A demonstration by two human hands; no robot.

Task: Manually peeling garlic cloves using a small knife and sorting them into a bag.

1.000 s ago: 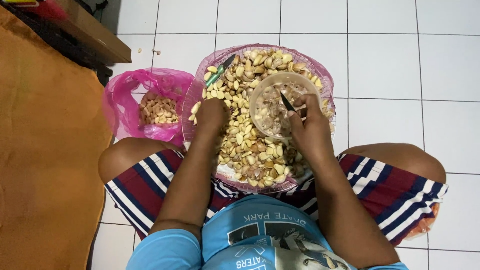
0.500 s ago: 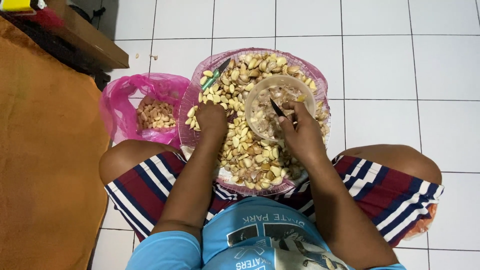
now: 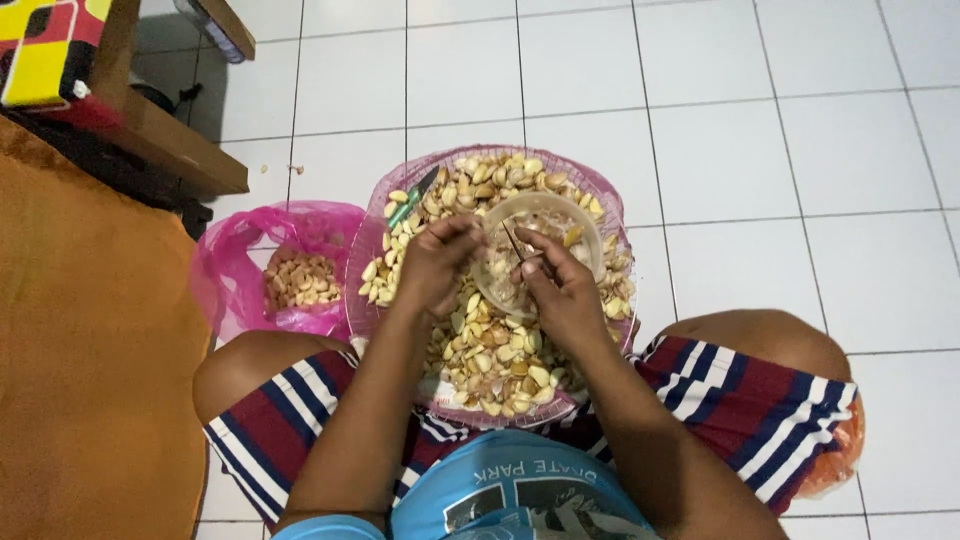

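Note:
A wide pink basin (image 3: 372, 250) full of pale garlic cloves (image 3: 490, 360) rests on the floor between my knees. A small clear bowl (image 3: 590, 225) sits in it with peels inside. My left hand (image 3: 432, 265) pinches a clove at the bowl's left rim. Just right of it, my right hand (image 3: 560, 290) grips a small dark knife (image 3: 514, 240), blade pointing up over the bowl. A second knife with a green handle (image 3: 412, 197) lies on the cloves at the basin's upper left.
A pink plastic bag (image 3: 235, 265) holding peeled cloves (image 3: 300, 280) sits left of the basin. An orange mat (image 3: 80, 350) covers the floor at left, with a wooden furniture leg (image 3: 165, 140) above it. White floor tiles (image 3: 800, 150) spread to the right.
My left hand has lifted from the clove pile to the bowl's rim with a clove. My right hand with the knife has drawn in to meet it.

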